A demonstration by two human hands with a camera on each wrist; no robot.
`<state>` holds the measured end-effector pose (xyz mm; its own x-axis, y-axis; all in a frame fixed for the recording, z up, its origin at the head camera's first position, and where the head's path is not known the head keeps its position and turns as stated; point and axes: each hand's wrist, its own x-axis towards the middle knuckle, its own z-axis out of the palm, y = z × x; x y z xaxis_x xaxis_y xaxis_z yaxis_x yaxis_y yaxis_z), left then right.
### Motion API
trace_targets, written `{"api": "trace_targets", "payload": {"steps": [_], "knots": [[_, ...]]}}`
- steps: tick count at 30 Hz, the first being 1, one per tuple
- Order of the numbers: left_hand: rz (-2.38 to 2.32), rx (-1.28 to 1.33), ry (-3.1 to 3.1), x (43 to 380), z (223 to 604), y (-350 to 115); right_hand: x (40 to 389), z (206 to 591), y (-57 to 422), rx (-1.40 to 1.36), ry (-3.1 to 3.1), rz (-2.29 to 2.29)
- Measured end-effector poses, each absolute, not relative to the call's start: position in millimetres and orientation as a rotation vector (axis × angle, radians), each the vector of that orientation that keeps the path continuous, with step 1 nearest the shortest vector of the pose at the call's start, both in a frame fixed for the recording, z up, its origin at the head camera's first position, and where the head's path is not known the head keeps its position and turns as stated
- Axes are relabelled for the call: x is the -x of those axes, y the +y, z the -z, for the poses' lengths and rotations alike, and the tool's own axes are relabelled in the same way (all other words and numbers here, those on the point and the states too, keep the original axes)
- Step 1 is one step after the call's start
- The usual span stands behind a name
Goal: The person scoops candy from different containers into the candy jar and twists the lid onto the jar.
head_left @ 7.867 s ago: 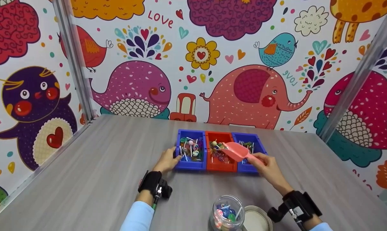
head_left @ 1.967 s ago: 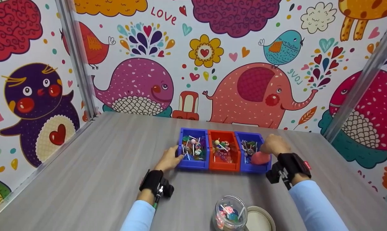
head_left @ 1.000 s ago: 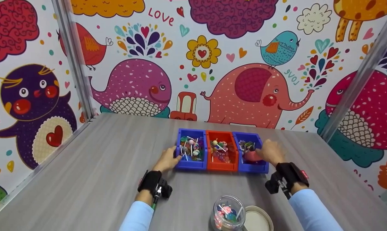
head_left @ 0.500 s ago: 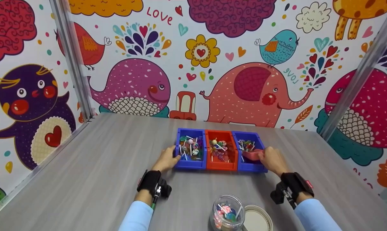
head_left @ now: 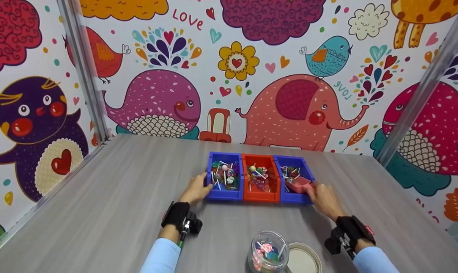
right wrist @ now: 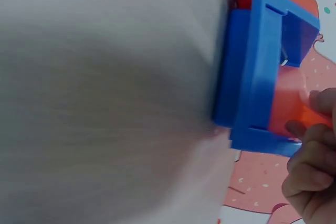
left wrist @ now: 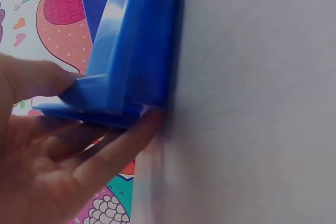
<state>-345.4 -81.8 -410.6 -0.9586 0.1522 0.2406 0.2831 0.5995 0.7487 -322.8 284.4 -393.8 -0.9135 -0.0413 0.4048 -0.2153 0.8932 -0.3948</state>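
Three joined bins stand in a row: a left blue bin (head_left: 225,195), a red bin (head_left: 262,196) and a right blue bin (head_left: 294,198), each with wrapped candies and lollipops. My left hand (head_left: 194,189) grips the left blue bin's outer wall; in the left wrist view the thumb lies over the rim and the fingers press the outside. My right hand (head_left: 325,198) holds a pink scoop (head_left: 300,184) by its handle, the scoop's bowl down inside the right blue bin beside the candies. Whether candy lies in the scoop, I cannot tell.
Nearer me on the grey table (head_left: 130,212) stands a clear glass jar (head_left: 268,242) partly filled with candies. Beside it, on the right, lies a round pale lid (head_left: 302,259). A patterned wall with metal posts (head_left: 88,76) encloses the table.
The scoop has gone from above the red bin to inside the right blue bin. Lately the right hand has shifted toward me and its scoop has turned. The left hand keeps its grip.
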Motion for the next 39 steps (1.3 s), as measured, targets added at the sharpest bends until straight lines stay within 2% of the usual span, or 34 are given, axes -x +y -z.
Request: {"api": "trace_targets", "payload": {"steps": [16, 22, 39], "knots": [[1.263, 0.43, -2.614, 355, 424, -85, 320, 411, 286, -0.266, -2.559, -0.722], [1.283, 0.399, -2.64, 342, 410, -83, 320, 412, 284, -0.212, -2.56, -0.804], [1.278, 0.372, -2.672, 347, 412, -83, 321, 414, 279, -0.138, -2.544, -0.894]]}}
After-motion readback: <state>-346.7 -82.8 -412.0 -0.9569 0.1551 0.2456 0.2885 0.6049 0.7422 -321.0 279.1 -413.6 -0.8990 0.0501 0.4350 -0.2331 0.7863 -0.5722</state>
